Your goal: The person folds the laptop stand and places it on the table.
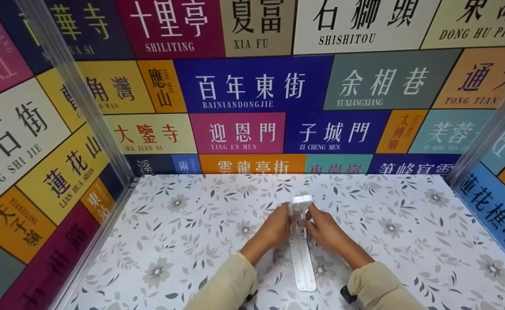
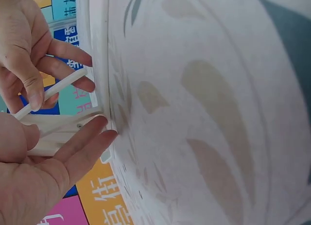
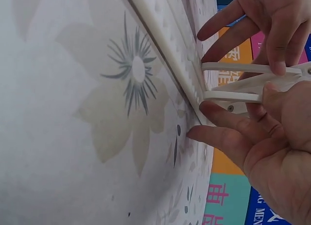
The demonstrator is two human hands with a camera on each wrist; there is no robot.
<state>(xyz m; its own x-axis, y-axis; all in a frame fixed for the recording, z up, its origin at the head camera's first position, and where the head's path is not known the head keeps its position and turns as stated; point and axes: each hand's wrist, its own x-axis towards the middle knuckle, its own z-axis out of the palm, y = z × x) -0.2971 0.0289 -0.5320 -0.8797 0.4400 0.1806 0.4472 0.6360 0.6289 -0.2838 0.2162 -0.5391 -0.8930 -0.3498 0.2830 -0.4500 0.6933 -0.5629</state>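
A white plastic folding stand (image 1: 303,262) with two long side-by-side rails lies lengthwise on the table. Its far end rises where both hands meet. In the right wrist view, small notches line a rail (image 3: 167,43), and two slim arms (image 3: 233,95) reach from it to the raised part. My left hand (image 1: 276,228) holds the stand from the left, thumb against one arm, fingers by the rail. From the other side my right hand (image 1: 325,228) pinches the other arm with its thumb (image 3: 271,96), two fingertips at the rail. The palms hide part of the raised end.
A white table (image 1: 183,258) printed with grey flowers and leaves lies underneath. Behind it stands a wall (image 1: 252,86) of coloured panels bearing Chinese characters. Clear upright strips (image 1: 89,94) mark the corners at left and right. Beige sleeves (image 1: 231,282) cover both forearms.
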